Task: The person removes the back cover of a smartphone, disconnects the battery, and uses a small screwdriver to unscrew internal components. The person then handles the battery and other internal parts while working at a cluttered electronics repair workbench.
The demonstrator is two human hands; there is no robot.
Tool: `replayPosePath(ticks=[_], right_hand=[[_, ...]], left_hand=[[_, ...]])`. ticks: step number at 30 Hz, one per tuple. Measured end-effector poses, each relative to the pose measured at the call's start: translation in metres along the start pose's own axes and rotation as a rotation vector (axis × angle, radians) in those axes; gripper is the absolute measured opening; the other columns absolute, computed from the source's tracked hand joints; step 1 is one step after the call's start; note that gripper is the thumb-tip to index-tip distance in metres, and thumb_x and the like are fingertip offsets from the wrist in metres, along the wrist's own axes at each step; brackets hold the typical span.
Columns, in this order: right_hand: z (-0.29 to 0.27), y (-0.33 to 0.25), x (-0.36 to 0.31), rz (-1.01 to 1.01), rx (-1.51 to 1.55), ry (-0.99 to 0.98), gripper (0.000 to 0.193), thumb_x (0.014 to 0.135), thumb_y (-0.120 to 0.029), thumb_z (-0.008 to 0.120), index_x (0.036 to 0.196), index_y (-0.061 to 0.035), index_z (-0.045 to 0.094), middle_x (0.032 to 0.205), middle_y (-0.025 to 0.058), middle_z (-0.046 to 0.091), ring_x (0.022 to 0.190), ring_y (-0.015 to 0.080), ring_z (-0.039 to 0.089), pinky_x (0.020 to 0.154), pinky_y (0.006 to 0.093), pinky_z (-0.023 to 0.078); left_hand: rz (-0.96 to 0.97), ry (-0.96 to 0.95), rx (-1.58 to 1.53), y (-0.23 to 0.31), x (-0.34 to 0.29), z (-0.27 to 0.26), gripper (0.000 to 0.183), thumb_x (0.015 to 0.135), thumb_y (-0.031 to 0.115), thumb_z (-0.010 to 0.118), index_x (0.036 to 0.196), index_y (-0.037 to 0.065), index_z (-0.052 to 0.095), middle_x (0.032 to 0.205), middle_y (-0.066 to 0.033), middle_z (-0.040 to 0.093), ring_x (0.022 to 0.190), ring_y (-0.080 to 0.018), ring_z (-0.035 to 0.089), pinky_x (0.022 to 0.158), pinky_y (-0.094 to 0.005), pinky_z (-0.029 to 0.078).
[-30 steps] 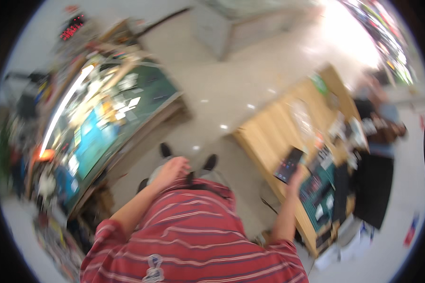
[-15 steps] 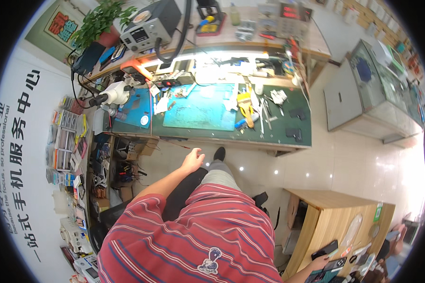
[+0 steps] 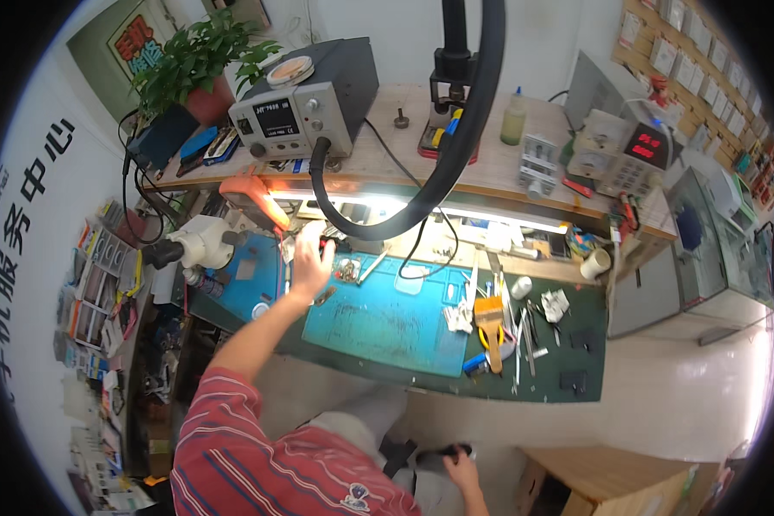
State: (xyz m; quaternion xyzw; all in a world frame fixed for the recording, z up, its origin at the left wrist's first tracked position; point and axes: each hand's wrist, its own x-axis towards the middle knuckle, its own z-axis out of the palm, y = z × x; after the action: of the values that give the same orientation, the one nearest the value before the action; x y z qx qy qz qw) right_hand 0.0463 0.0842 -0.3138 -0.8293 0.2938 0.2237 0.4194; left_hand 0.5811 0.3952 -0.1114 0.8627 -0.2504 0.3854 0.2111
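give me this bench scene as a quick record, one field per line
left hand: over bench, near blue mat's far left corner; grip unclear
right hand: low, off the bench, at a dark object, kind unclear
bench left: white microscope
bench right: wide brush
shelf: grey unit, potted plant

You wear a red short-sleeved shirt [image 3: 241,464] crossed by narrow white and dark blue stripes, which run round the loose sleeve [image 3: 219,400] too. Its front bears a small white-and-blue emblem [image 3: 355,497]. Your trousers [image 3: 346,425] are plain light grey.
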Motion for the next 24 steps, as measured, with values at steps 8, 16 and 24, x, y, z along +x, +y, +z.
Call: replayPosePath(ticks=[8,16,24], right_hand=[[0.1,0.118,0.134,-0.251,-0.145,0.301,0.045,0.093,-0.026,0.065,0.134,-0.0063,0.063,0.098,0.0194,0.076,0.092,0.0399,0.073,0.085,0.0516,0.058],[0.101,0.091,0.098,-0.069,-0.309,0.639,0.036,0.093,-0.017,0.064,0.126,-0.0043,0.067,0.097,0.0187,0.076,0.088,0.0383,0.073,0.082,0.0499,0.058],[0.114,0.007,0.055,-0.343,-0.14,0.913,0.03,0.091,-0.008,0.07,0.121,-0.0116,0.073,0.093,0.0158,0.074,0.082,0.0337,0.072,0.07,0.0426,0.056]], left_hand=[[-0.18,-0.557,0.156,-0.155,0.091,0.082,0.072,0.105,0.055,0.043,0.151,0.0,0.049,0.156,-0.0263,0.047,0.147,-0.0422,0.041,0.124,-0.0482,0.031],[-0.124,-0.929,0.119,-0.089,0.119,0.098,0.081,0.106,0.058,0.034,0.159,-0.004,0.035,0.169,-0.0242,0.029,0.157,-0.0381,0.025,0.129,-0.0462,0.022],[-0.128,-0.721,0.172,-0.124,0.14,0.097,0.07,0.091,0.059,0.06,0.102,-0.008,0.076,0.107,-0.0336,0.072,0.105,-0.0436,0.072,0.095,-0.0482,0.054]])
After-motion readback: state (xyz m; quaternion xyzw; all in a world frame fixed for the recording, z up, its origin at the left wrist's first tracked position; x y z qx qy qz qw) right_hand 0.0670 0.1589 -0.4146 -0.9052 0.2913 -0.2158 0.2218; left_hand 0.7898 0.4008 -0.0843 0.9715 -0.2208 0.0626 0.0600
